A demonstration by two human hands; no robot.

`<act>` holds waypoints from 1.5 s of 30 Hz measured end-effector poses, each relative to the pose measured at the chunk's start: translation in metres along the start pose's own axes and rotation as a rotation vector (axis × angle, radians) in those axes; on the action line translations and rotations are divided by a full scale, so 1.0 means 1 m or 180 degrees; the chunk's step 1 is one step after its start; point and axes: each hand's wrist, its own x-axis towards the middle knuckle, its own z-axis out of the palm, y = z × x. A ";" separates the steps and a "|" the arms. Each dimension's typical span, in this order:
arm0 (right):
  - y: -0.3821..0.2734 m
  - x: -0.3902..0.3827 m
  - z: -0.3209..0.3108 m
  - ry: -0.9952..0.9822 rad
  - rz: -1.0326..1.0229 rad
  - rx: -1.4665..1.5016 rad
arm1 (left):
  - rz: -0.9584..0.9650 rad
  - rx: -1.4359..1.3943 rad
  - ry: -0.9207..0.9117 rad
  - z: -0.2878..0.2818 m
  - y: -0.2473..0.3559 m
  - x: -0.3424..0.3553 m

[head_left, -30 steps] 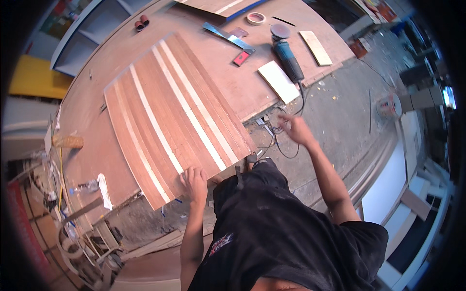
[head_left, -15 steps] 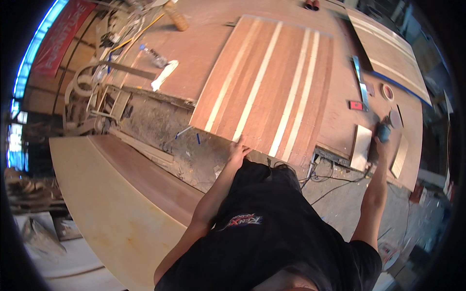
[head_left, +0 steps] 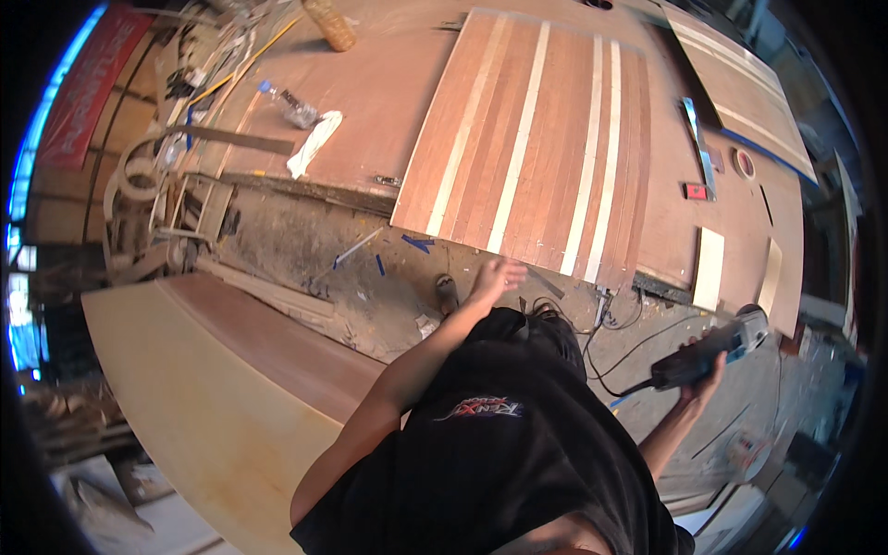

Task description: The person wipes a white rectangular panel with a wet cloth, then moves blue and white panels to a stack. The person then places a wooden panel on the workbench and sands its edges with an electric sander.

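My right hand [head_left: 705, 387] is wrapped round the body of an angle grinder [head_left: 689, 363], dark with a teal part. The grinder is raised off the table at the right, its round disc end [head_left: 754, 319] pointing up and away, its cord trailing toward the floor. My left hand [head_left: 499, 277] is at the near edge of a striped wooden panel [head_left: 518, 153] of brown and pale strips. Its fingers are loosely stretched and hold nothing; whether they touch the panel I cannot tell.
The panel overhangs a wide worktable [head_left: 370, 92]. On the table lie a tape roll [head_left: 744, 165], a metal square [head_left: 700, 148], wood pieces [head_left: 709, 268], a plastic bottle [head_left: 291, 108] and a white cloth [head_left: 314, 143]. Cables [head_left: 638, 351] cross the floor; a curved board [head_left: 222, 388] stands left.
My right hand has lifted the grinder off the table and drawn it back toward me. My left hand has come off the panel's top and shifted right.
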 end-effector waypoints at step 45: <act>0.199 -0.127 0.312 0.1512 -0.0578 -0.1430 | 0.1056 0.2479 -0.2464 -0.042 0.084 -0.139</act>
